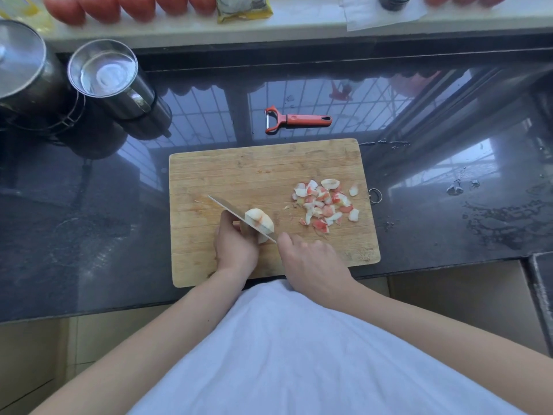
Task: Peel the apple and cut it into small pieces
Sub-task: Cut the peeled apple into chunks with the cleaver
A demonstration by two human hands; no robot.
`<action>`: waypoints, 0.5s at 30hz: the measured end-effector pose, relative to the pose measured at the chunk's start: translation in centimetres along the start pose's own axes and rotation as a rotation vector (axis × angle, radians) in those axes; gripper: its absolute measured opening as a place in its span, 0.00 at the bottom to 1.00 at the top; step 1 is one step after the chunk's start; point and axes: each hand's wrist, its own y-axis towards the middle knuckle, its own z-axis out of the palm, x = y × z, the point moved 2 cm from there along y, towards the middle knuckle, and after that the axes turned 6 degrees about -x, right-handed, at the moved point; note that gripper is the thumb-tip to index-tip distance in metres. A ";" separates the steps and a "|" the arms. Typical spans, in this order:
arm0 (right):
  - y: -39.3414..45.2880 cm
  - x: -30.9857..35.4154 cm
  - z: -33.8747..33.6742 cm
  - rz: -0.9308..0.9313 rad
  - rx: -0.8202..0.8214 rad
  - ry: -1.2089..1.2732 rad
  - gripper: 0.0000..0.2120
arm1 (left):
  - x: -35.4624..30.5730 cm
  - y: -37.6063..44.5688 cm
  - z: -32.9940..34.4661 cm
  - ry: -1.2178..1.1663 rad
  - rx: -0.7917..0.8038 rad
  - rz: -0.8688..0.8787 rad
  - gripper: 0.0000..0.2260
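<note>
Nearby: peeler (pixel 294 119) behind cutting board (pixel 239 166); cut pieces (pixel 324 205) heaped right.

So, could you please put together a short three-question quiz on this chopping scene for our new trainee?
1. True or false: the peeler lies on the cutting board.
2. Which of the hands holds the knife? A) left hand B) right hand
3. Fill in: the pile of cut pieces lies to the ____ of the apple chunk being sliced.

Key
1. False: it lies on the dark counter, beyond the board.
2. B; the left hand steadies the apple chunk.
3. right
</note>
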 end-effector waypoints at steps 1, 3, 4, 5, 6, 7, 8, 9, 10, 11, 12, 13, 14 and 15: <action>0.1 0.1 0.2 -0.011 -0.004 0.003 0.05 | 0.0 0.0 0.0 0.000 0.001 -0.007 0.08; 0.2 0.2 0.3 -0.012 -0.012 0.002 0.06 | 0.2 0.2 0.0 0.007 0.000 -0.016 0.08; 0.3 0.2 0.4 -0.002 -0.021 0.001 0.06 | 0.2 0.2 0.0 0.010 -0.001 -0.019 0.08; 0.3 0.1 0.5 0.008 -0.030 -0.002 0.06 | 0.1 0.2 0.1 0.012 -0.003 -0.021 0.08; 0.4 0.2 0.5 0.019 -0.032 -0.005 0.05 | 0.1 0.2 0.1 0.018 -0.005 -0.019 0.07; 0.5 0.2 0.6 0.023 -0.033 -0.003 0.04 | -0.1 0.2 0.1 0.023 -0.007 -0.013 0.07; 0.7 0.2 0.6 0.027 -0.033 0.004 0.06 | -0.2 0.1 0.0 0.027 -0.008 -0.004 0.07; 0.8 0.3 0.6 0.025 -0.032 0.001 0.08 | -0.2 0.1 0.0 0.028 -0.009 0.004 0.06; 0.9 0.4 0.6 0.023 -0.033 -0.003 0.08 | -0.3 0.1 0.0 0.023 -0.011 0.011 0.06; 1.0 0.5 0.6 0.018 -0.031 -0.005 0.06 | -0.3 0.1 -0.1 0.019 -0.012 0.014 0.06; 1.1 0.6 0.7 0.015 -0.032 -0.005 0.05 | -0.3 0.1 -0.1 0.020 -0.012 0.015 0.06; 1.1 0.6 0.7 0.015 -0.035 -0.007 0.05 | -0.4 0.1 -0.1 0.021 -0.013 0.016 0.06; 1.1 0.6 0.7 0.016 -0.032 -0.013 0.06 | -0.5 0.0 -0.1 0.021 -0.014 0.015 0.06; 1.1 0.6 0.8 0.018 -0.027 -0.025 0.07 | -0.6 0.0 -0.1 0.018 -0.018 0.016 0.06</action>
